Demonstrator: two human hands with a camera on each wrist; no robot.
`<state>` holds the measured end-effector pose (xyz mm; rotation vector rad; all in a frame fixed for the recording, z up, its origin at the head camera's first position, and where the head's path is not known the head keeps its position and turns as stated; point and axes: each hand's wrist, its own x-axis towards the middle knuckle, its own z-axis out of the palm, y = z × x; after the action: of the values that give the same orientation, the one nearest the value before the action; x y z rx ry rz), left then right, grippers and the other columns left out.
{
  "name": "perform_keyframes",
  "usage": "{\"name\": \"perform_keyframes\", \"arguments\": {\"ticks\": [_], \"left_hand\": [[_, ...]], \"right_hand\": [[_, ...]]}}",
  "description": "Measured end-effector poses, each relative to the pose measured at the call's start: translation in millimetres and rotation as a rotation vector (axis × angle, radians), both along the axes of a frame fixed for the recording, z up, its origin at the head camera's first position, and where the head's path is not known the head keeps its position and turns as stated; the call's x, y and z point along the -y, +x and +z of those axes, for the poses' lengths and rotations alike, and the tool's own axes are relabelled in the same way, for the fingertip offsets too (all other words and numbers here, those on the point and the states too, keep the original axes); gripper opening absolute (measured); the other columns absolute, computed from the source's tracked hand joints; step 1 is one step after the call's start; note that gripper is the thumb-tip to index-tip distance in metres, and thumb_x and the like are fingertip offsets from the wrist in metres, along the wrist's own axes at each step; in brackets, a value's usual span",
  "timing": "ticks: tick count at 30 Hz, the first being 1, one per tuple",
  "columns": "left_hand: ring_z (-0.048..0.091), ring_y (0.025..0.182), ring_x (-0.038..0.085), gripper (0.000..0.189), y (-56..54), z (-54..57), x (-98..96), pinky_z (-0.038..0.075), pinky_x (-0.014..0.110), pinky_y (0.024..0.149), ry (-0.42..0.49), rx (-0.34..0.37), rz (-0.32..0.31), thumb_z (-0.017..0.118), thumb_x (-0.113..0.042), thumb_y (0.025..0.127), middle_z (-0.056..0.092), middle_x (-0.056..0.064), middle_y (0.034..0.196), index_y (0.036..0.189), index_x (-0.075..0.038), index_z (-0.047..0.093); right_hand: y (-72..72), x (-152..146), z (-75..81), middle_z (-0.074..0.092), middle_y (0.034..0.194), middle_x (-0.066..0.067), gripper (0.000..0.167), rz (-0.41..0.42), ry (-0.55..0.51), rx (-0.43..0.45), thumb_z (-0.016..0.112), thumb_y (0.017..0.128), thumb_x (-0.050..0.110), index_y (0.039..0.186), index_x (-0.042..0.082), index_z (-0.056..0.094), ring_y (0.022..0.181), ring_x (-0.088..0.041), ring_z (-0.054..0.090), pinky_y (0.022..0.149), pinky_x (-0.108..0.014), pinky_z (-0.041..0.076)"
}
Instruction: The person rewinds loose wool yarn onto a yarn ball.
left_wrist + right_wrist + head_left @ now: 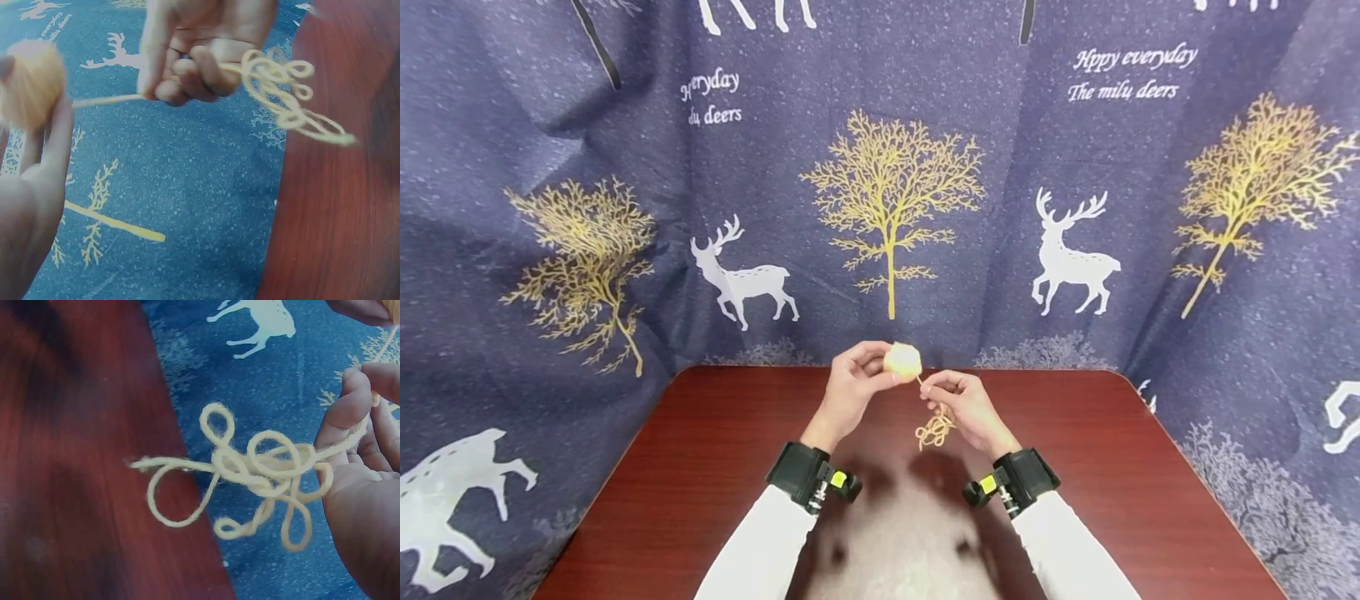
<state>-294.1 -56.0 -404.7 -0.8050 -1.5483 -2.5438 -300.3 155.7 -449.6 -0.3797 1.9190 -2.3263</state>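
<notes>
A pale yellow ball of yarn (902,360) is held up above the far part of the table by my left hand (852,387), thumb and fingers around its side. From the ball a short taut strand (109,100) runs across to my right hand (964,407), which pinches it between thumb and fingers. Below the right hand dangles a loose tangle of yarn loops (262,465) with a frayed end. In the left wrist view the ball (34,84) sits at the left edge, against the left fingers.
The reddish-brown wooden table (700,467) lies beneath both hands. Behind it hangs a blue cloth (925,67) printed with deer and golden trees. Each wrist wears a black band with a small camera, the left camera (844,485) and the right camera (979,492) facing inward.
</notes>
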Motion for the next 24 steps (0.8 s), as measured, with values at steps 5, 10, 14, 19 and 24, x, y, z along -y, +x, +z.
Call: {"name": "perform_keyframes", "arguments": {"ticks": [5, 10, 14, 19, 24], "left_hand": [[0.068, 0.092, 0.015, 0.038, -10.6, -2.8, -5.5, 0.059, 0.028, 0.083, 0.049, 0.092, 0.196, 0.07, 0.019, 0.076, 0.069, 0.006, 0.104, 0.113, 0.011, 0.063], [0.068, 0.089, 0.017, 0.04, -19.6, -14.7, -8.1, 0.058, 0.024, 0.078, -0.183, 0.101, 0.428, 0.08, 0.008, 0.075, 0.07, 0.013, 0.104, 0.113, 0.009, 0.066], [0.07, 0.089, 0.025, 0.037, -20.1, -25.2, -5.9, 0.06, 0.033, 0.078, -0.474, -0.006, 0.556, 0.085, 0.002, 0.071, 0.072, 0.015, 0.105, 0.106, 0.0, 0.072], [0.067, 0.087, 0.026, 0.036, -15.8, -35.7, -3.2, 0.058, 0.04, 0.078, -0.843, -0.17, 0.58, 0.088, -0.004, 0.066, 0.069, 0.01, 0.097, 0.099, -0.006, 0.074], [0.063, 0.083, 0.019, 0.031, -9.7, -36.5, -3.2, 0.052, 0.032, 0.074, -1.064, -0.22, 0.415, 0.088, -0.01, 0.066, 0.069, 0.001, 0.09, 0.094, -0.011, 0.074]], "right_hand": [[5.7, 1.4, -5.5, 0.07, 0.083, -0.006, 0.005, -0.012, 0.054, -0.025, 0.068, 0.091, -0.002, 0.095, -0.004, 0.069, 0.069, -0.012, 0.062, 0.063, -0.021, 0.055], [12.5, 2.5, -4.2, 0.07, 0.08, -0.005, 0.013, -0.004, 0.197, -0.121, 0.071, 0.088, -0.002, 0.097, -0.01, 0.068, 0.068, -0.014, 0.062, 0.061, -0.023, 0.055], [15.7, 1.6, 2.1, 0.068, 0.079, -0.005, 0.013, 0.004, 0.258, -0.179, 0.073, 0.088, 0.0, 0.097, -0.009, 0.069, 0.066, -0.013, 0.061, 0.058, -0.022, 0.053], [14.4, -2.7, 11.3, 0.07, 0.08, -0.004, 0.012, -0.005, 0.244, -0.21, 0.072, 0.088, -0.002, 0.097, -0.009, 0.069, 0.066, -0.012, 0.061, 0.057, -0.021, 0.053], [11.2, -5.9, 17.1, 0.071, 0.083, -0.006, 0.015, -0.005, 0.201, -0.208, 0.071, 0.088, -0.004, 0.098, -0.013, 0.066, 0.068, -0.013, 0.064, 0.06, -0.023, 0.056]]}}
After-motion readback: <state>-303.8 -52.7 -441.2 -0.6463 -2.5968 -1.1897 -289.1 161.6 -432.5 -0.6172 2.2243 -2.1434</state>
